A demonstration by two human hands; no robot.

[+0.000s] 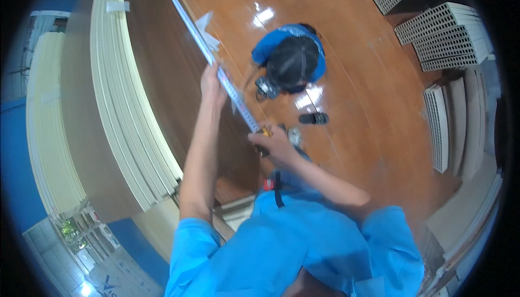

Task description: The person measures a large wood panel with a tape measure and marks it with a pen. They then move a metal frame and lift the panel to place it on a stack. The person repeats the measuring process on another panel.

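A tape measure's long pale blade (pixel 238 101) runs from near my waist up to the top edge, along the side of a brown panel (pixel 162 42). My left hand (pixel 213 84) is closed around the blade partway along it. In my right hand (pixel 277 146) is the tape measure's yellow and dark case (pixel 264 133), with the fingers wrapped round it. The far end of the blade runs out of view. Pieces of whitish film or paper (pixel 207 30) stick out beside the blade at the panel's edge.
Stacked cream-edged panels (pixel 111 80) stand on the left. A person in a dark cap (pixel 294 61) and blue shirt crouches just ahead, near a dark slipper (pixel 314 118) on the shiny orange floor (pixel 368 113). Hollow-core boards (pixel 449 37) are piled at right.
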